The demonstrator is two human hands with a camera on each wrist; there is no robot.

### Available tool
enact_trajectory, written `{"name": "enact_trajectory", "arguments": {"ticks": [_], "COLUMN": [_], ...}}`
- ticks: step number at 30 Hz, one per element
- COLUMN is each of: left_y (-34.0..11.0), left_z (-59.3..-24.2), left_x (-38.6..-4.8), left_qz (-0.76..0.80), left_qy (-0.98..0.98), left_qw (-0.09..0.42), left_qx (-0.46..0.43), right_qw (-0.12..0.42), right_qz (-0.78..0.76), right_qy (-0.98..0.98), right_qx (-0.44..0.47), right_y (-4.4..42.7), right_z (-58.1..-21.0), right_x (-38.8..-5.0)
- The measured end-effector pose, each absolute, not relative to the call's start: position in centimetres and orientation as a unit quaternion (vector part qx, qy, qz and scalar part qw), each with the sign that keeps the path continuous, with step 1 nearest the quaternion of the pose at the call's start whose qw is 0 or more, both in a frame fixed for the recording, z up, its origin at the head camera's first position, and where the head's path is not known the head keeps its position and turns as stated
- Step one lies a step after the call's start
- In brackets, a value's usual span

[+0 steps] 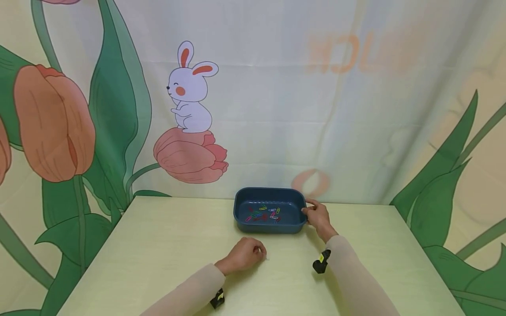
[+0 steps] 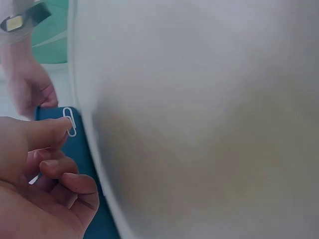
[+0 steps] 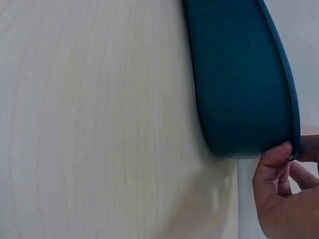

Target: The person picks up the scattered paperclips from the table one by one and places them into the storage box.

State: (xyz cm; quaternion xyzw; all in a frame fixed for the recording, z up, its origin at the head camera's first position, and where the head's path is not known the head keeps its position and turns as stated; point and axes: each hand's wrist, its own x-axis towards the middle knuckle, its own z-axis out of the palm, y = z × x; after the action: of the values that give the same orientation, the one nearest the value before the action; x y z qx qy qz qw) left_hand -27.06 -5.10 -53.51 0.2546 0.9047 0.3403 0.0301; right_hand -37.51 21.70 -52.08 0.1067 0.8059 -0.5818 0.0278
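Note:
A dark blue rectangular bin (image 1: 269, 229) stands near the table's far edge, with several coloured paper clips (image 1: 258, 215) scattered over its floor. My right hand (image 1: 319, 220) grips its right end, thumb and fingers pinching the rim, as the right wrist view also shows. In front of the bin, just above the table, my left hand (image 1: 244, 254) pinches a white paper clip (image 2: 70, 122) between thumb and forefinger. The other left fingers are curled towards the palm. Only a faint trace of that clip shows in the head view.
The pale wooden table (image 1: 166, 245) runs up to a printed curtain (image 1: 257, 109) hanging right behind the bin. Black wrist cameras sit on the left sleeve (image 1: 197, 285) and the right sleeve (image 1: 352, 272).

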Motion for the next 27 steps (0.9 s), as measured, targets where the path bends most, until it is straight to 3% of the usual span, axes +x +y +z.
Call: {"name": "enact_trajectory", "arguments": {"ticks": [27], "left_y": [-5.6], "left_z": [-46.6], "left_x": [-32.5], "left_qz": [0.424], "left_qy": [0.888], "left_qw": [-0.043], "left_qx": [0.173], "right_qw": [0.032], "right_qz": [-0.575], "right_qy": [0.811], "right_qx": [0.097], "right_y": [21.8], "right_z": [-51.9], "right_x": [-37.6]}}
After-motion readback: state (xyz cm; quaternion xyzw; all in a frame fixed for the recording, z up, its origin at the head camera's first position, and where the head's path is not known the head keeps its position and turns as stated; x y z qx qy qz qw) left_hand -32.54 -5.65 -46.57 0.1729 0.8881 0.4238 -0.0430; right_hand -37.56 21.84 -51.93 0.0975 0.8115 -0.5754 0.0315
